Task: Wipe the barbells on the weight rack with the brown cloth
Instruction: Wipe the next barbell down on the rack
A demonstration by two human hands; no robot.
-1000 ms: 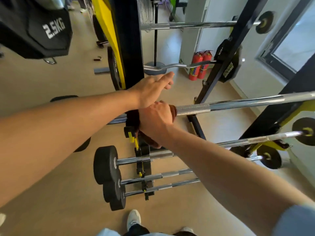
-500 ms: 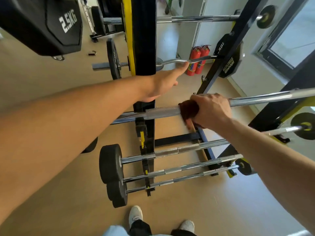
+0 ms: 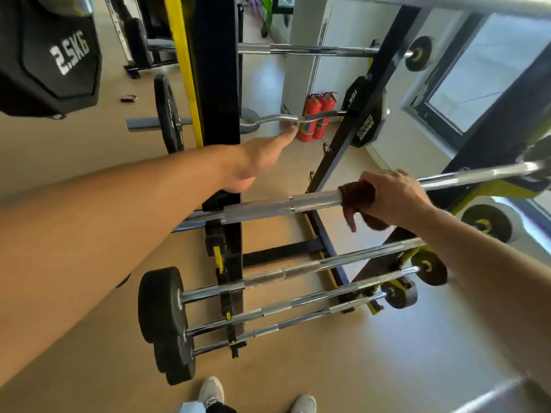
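While the right hand grips the brown cloth wrapped round the barbell at chest level on the weight rack, the job looks partway at best, imo. Head view: cloth sits right of the knurled mid section, so the far-right stretch of the shaft looks not yet covered. Left hand hangs free past the upright, fingers straight, holding nothing. Lower barbells and the upper ones: can't tell if wiped.

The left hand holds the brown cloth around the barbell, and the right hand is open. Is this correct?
No, the sides are swapped. The head view shows the right hand holding the brown cloth around the barbell; the left hand is open.
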